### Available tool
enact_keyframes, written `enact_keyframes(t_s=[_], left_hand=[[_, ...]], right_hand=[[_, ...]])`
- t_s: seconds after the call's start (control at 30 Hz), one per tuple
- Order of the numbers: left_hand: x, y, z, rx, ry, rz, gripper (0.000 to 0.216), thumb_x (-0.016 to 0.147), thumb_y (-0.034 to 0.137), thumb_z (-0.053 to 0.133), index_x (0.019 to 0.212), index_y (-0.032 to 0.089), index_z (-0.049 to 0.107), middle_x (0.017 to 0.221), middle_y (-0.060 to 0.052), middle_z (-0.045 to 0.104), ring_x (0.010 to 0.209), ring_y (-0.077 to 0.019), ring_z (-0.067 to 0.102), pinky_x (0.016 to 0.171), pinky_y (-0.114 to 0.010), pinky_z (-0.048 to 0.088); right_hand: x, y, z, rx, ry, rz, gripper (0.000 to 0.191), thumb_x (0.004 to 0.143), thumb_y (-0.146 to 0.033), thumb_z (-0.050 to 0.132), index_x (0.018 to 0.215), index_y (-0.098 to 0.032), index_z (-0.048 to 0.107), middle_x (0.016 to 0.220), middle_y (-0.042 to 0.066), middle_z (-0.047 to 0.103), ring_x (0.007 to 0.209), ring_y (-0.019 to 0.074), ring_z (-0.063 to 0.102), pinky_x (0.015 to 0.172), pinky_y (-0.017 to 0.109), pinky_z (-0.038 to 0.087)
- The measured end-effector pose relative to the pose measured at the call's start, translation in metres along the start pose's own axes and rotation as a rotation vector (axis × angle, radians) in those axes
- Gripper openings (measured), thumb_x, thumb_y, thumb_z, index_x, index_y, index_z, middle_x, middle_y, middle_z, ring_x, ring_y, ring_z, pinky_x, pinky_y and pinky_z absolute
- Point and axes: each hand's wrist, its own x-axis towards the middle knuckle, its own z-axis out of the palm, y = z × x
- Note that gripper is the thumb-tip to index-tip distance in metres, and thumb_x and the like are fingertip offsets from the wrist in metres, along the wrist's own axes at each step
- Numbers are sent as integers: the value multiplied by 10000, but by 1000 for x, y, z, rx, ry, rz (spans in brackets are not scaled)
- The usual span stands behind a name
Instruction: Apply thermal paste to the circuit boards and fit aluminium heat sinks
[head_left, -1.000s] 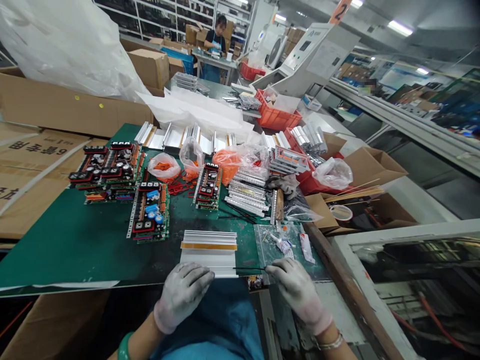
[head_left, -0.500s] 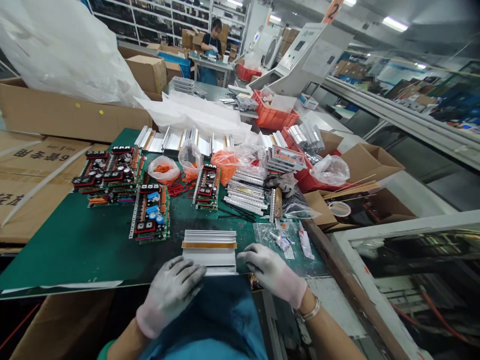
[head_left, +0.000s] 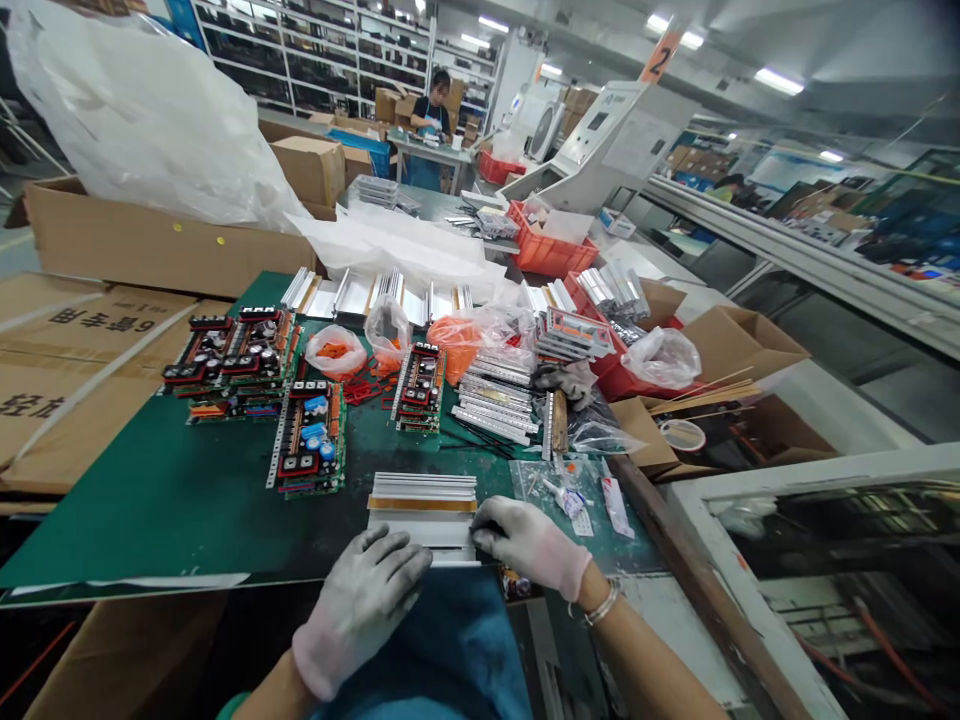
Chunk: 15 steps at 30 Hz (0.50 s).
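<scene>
A ribbed aluminium heat-sink plate (head_left: 423, 500) with an orange-brown strip across it lies at the near edge of the green mat (head_left: 150, 500). My left hand (head_left: 367, 600), in a pale glove, rests at the plate's near left corner with its fingers curled down over the edge. My gloved right hand (head_left: 525, 545) sits at the plate's right edge, fingers pinched together against it. What the right fingers hold is too small to make out.
Circuit boards (head_left: 311, 440) and a stack of boards (head_left: 232, 350) lie on the mat's left, bags of orange parts (head_left: 336, 350) and aluminium strips (head_left: 495, 395) behind. Cardboard boxes (head_left: 150, 240) stand left, red bins (head_left: 547, 245) right. A person works at a far table.
My right hand slid left from the clear bag area to the plate's right edge. My left hand stayed at the plate's near left corner. The view tilted slightly.
</scene>
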Motion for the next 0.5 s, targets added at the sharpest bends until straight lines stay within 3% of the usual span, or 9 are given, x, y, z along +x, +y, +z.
enact_keyframes(t_s=[0.13, 0.3, 0.4, 0.5], left_hand=[[5, 7, 5, -11, -64, 11, 211, 845, 181, 613, 1050, 229, 611, 947, 6, 701, 921, -173, 636, 957, -353, 435], [1, -2, -1, 37, -1, 38, 183, 940, 205, 482, 1062, 214, 618, 990, -15, 700, 964, -191, 632, 961, -382, 430], [-4, -12, -7, 101, 27, 20, 234, 980, 253, 409, 1009, 206, 637, 1006, -33, 698, 968, -222, 630, 910, -404, 453], [-4, -15, -6, 122, 29, 11, 253, 979, 259, 399, 975, 199, 645, 1033, -52, 691, 989, -250, 621, 861, -422, 477]], right_hand=[[0, -5, 5, -83, 28, 12, 104, 879, -165, 560, 892, -185, 661, 874, 11, 647, 834, 138, 598, 737, 215, 421], [-4, -5, 15, -85, 107, -27, 70, 840, -171, 649, 904, -198, 653, 886, -1, 639, 847, 142, 600, 753, 221, 436], [-7, -4, 15, -86, 94, -72, 191, 810, -52, 599, 914, -201, 656, 904, -6, 634, 873, 128, 597, 778, 204, 440], [-9, -8, 12, -233, 34, -100, 324, 774, 20, 536, 951, -215, 672, 917, 0, 631, 908, 139, 583, 805, 220, 427]])
